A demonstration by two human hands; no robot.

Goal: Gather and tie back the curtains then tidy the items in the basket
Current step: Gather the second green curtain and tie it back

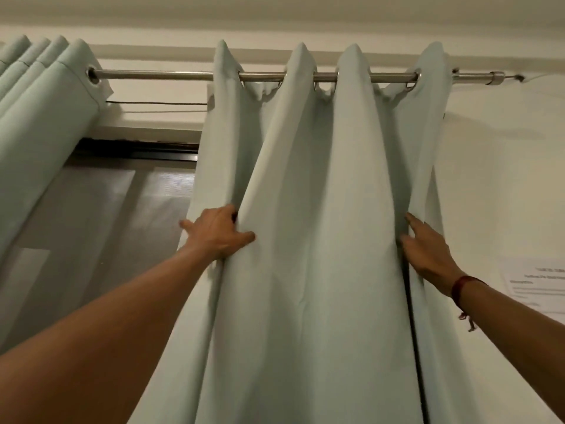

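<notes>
A pale green curtain hangs in deep folds from a metal rod by eyelet rings, filling the middle and right of the head view. My left hand grips the curtain's left fold, fingers tucked behind the cloth and thumb in front. My right hand reaches into a fold at the right side, its fingertips hidden in the cloth; a red thread band sits on that wrist. A second pale green curtain is bunched at the far left of the rod. No basket is in view.
Between the two curtains a dark-framed window with a mesh screen is uncovered. A cream wall runs to the right, with a printed paper sheet stuck on it. The rod's end bracket sits at upper right.
</notes>
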